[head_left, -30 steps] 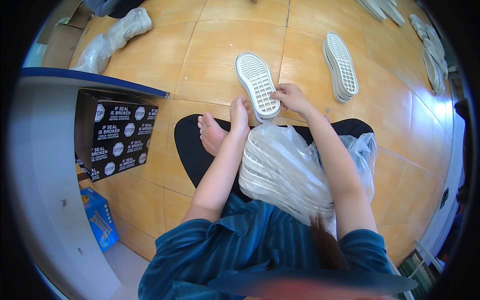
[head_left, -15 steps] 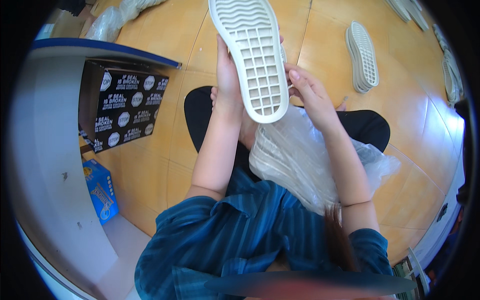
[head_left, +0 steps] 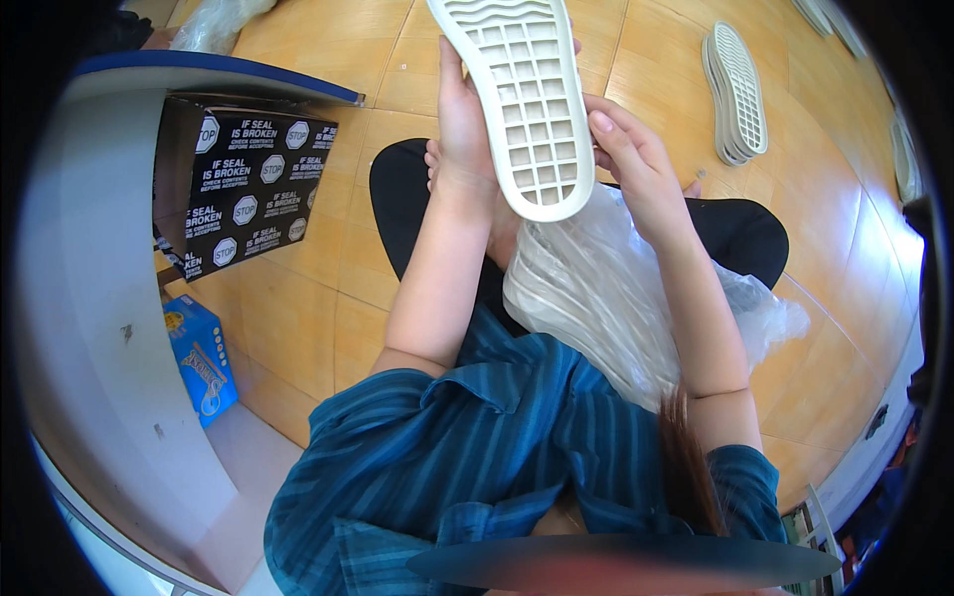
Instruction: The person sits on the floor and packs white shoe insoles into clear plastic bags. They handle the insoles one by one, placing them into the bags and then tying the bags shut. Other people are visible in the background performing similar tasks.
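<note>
A white shoe sole (head_left: 538,111) is held up before me, its gridded face toward me and its upper end cut off by the picture's edge. My left hand (head_left: 464,127) grips it from behind along the left side, with some fingertips showing past the right edge. At the sole's lower right edge, my right hand (head_left: 636,149) has its fingers bent and closed against the rim; some fingertips are hidden behind it. Beneath both arms, a clear plastic bag (head_left: 596,288) with white ridged soles inside rests on my lap.
A small stack of white soles (head_left: 737,94) lies on the tan tiled floor (head_left: 656,60), with more soles (head_left: 835,25) at the far right. On the left stand a black patterned carton (head_left: 253,189) and a blue box (head_left: 202,358) beside a pale cabinet panel (head_left: 94,248).
The sole and both hands have shifted slightly right and upward in the picture. The view has also moved a little, and my hold on the sole looks the same.
</note>
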Tool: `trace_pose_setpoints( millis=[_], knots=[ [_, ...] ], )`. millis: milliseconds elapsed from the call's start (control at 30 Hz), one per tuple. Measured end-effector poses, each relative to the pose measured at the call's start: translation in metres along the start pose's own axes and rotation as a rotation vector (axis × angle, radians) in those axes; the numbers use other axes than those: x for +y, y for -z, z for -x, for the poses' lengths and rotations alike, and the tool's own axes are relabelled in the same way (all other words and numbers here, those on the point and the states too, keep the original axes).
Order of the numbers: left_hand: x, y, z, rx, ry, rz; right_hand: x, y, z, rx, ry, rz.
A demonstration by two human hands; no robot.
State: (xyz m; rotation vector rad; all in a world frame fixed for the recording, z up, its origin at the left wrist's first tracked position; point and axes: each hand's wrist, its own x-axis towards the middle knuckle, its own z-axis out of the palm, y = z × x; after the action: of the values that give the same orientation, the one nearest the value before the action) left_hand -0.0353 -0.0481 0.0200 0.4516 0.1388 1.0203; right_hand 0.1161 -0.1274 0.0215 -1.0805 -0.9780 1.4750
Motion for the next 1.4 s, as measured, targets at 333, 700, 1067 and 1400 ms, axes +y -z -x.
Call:
trace_pose_setpoints(
  millis=[333,700,1067,1400],
  knots=[
    [-0.001,-0.011,0.006,0.181,-0.035,-0.011,0.007,0.004,0.001,-0.119,0.004,-0.089],
    [-0.001,-0.004,0.024,0.169,-0.044,-0.152,0.017,0.007,0.001,-0.227,-0.032,0.072],
    [-0.008,0.012,0.023,0.154,-0.074,-0.029,0.015,0.006,0.003,-0.185,-0.039,0.044],
    [-0.015,0.005,0.014,0.442,-0.132,-0.583,0.027,0.015,-0.001,-0.128,-0.09,-0.044]
  ],
)
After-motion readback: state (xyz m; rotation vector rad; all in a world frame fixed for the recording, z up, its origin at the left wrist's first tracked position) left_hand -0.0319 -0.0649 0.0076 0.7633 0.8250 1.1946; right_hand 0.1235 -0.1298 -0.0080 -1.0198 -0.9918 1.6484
